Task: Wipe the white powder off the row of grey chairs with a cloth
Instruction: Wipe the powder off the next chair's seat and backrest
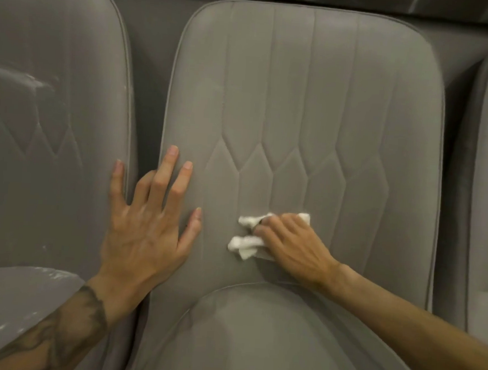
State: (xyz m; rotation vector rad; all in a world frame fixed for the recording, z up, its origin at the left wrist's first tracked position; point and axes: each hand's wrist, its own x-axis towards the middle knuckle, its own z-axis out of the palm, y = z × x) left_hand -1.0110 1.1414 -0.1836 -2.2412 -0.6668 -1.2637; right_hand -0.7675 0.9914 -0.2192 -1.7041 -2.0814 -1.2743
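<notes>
Soft, limp and light, the cloth [246, 244] wants bunching in the palm; the right hand [290, 246] grips it against the chair [300, 102], the left hand [147, 224] lies flat, empty.

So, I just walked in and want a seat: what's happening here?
A person is wiping the middle grey padded chair. Their right hand holds a crumpled white cloth against its lower backrest; the left hand rests flat at its left edge. White powder streaks show on the left grey chair.
</notes>
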